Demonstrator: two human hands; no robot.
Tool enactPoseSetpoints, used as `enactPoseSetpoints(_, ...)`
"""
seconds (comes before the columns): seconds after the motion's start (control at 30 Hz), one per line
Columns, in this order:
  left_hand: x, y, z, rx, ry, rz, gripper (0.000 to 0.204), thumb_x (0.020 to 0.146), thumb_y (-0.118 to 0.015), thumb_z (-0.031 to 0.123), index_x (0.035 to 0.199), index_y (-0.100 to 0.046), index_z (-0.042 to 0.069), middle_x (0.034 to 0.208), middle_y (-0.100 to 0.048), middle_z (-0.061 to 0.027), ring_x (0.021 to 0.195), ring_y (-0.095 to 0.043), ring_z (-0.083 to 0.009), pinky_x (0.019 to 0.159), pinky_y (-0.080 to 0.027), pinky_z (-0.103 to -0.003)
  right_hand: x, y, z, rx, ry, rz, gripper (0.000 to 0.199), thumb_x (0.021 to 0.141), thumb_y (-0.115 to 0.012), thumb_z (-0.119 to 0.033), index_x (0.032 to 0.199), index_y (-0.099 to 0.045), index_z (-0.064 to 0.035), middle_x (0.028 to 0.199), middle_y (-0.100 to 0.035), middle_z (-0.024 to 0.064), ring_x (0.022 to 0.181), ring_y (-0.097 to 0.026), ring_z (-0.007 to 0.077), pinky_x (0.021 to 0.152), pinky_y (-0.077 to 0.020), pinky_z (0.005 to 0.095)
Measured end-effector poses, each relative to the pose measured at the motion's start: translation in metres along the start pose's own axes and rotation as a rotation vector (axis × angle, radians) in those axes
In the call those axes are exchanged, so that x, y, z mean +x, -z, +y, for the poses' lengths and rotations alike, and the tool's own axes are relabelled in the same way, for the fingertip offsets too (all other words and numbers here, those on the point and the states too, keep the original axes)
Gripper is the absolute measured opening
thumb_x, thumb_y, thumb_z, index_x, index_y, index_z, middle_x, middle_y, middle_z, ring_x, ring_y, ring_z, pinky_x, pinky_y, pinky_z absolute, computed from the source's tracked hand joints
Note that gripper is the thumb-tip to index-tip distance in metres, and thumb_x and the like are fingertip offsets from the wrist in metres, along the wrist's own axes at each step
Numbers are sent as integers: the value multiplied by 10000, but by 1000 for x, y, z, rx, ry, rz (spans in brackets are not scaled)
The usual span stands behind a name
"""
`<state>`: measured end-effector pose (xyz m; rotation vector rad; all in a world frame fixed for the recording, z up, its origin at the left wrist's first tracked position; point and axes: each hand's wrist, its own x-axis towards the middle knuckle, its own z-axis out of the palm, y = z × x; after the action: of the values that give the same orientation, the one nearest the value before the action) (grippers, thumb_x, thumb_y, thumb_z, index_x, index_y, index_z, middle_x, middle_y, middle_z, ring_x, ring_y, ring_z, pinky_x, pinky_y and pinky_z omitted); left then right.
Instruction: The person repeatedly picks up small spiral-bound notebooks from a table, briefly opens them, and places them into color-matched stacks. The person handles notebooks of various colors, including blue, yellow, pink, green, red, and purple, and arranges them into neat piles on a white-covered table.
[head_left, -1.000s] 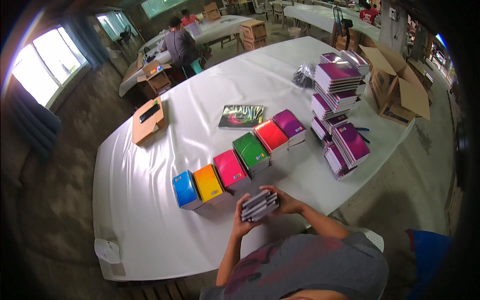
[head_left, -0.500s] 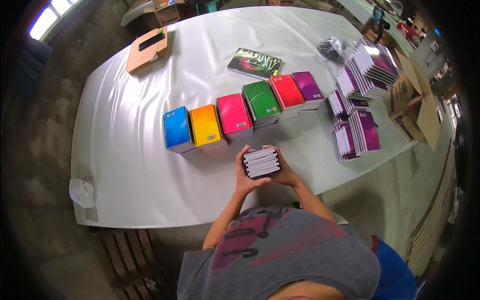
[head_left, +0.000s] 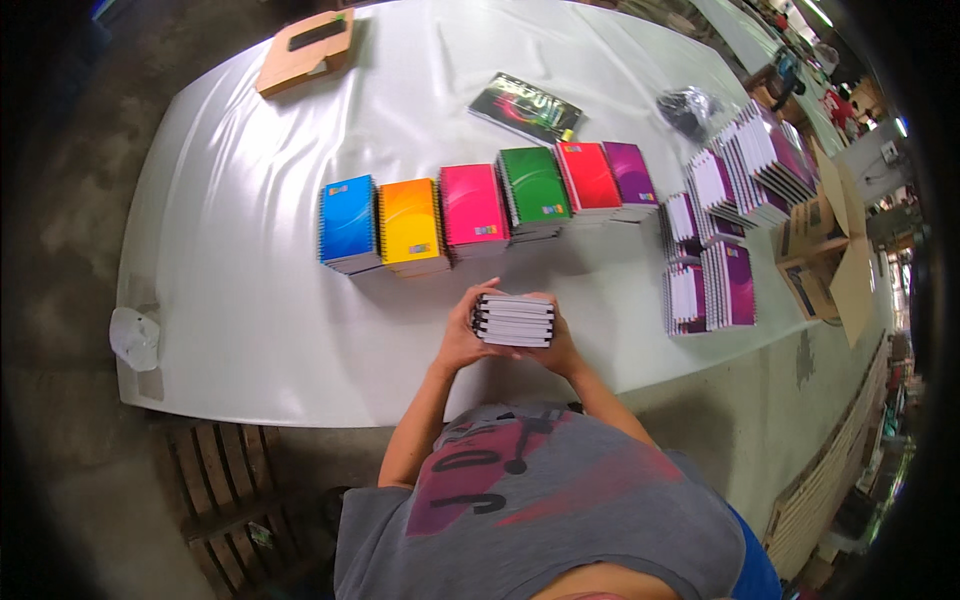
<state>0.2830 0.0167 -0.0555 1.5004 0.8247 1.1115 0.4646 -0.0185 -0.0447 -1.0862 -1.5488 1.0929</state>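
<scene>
Both hands grip a stack of small notebooks [head_left: 514,319] over the near edge of the tabletop [head_left: 250,310]. The left hand [head_left: 462,335] clasps its left end, fingers wrapped on it; the right hand [head_left: 556,348] cups the right end from below. Beyond lies a row of coloured spiral notebooks: blue [head_left: 347,223], orange [head_left: 410,225], pink [head_left: 473,209], green [head_left: 533,189], red [head_left: 588,178], purple [head_left: 632,175]. Purple notebook piles [head_left: 722,215] crowd the right edge. A cardboard box [head_left: 306,50] sits at the far left corner.
</scene>
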Motion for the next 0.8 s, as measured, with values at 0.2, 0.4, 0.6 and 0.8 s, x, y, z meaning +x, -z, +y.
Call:
enactPoseSetpoints(0.2,4,1,3,206,13,-9,889,407,-900,200,1171,-473,43,1129,-557,-111,1024,-557,-213,900,-430,-326,3,-5,4,-21,62,35,769,581,-815,-87,1205,-365,-107,1090,-529,91,1003,-550,237,854,-449,339)
enactPoseSetpoints(0.4,0,1,9,17,-62,-39,699,502,-845,142,1097,-492,40,1020,-612,-90,954,-597,-201,822,-464,-298,-5,2,-2,-146,122,82,677,575,-807,-70,1158,-464,-106,1039,-582,93,926,-593,237,801,-485,327)
enactPoseSetpoints(0.6,22,-21,46,-143,-244,-54,539,615,-768,164,1059,-492,31,1020,-601,-150,1020,-559,-260,1001,-331,-426,-2,41,-95,-375,250,97,650,589,-781,-62,1167,-487,-100,1076,-590,131,982,-586,287,840,-481,349)
enactPoseSetpoints(0.8,20,-34,73,114,-115,-286,679,535,-848,207,1106,-544,-3,1097,-593,-123,1035,-545,-230,947,-384,-362,-19,58,-156,-483,70,141,845,576,-826,-270,1289,-400,-112,1073,-585,130,964,-582,297,850,-461,357)
